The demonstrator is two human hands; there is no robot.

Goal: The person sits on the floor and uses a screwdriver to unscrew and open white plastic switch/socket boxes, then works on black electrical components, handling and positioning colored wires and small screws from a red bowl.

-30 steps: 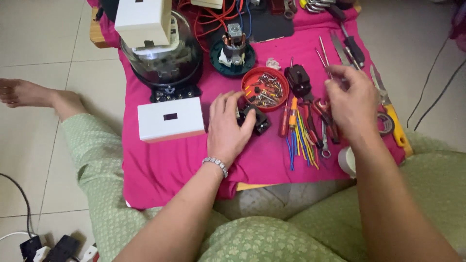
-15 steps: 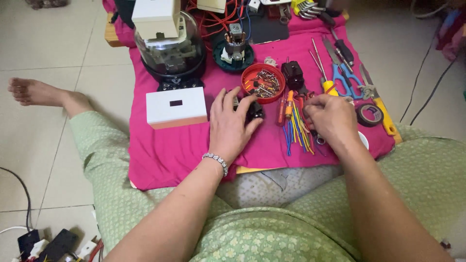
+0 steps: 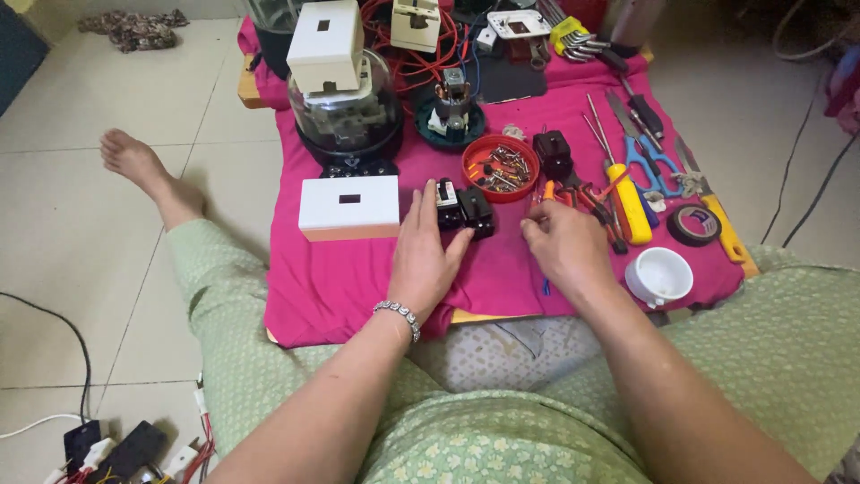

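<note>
Black part: small black plastic electrical block [image 3: 466, 208] lies on the cloth, touching the left grip's fingertips.
Left grip: left hand [image 3: 427, 255] spread flat, palm down, fingers against the block.
Right grip: right hand [image 3: 563, 242] with fingers curled over thin coloured wires [image 3: 545, 193]; whether it pinches them I cannot tell.
Surface: magenta cloth [image 3: 340, 278].
At 12 o'clock: round red dish of screws [image 3: 501, 163].
At 9 o'clock: white rectangular box [image 3: 349, 206].
At 3 o'clock: small white cup [image 3: 659, 274].
</note>
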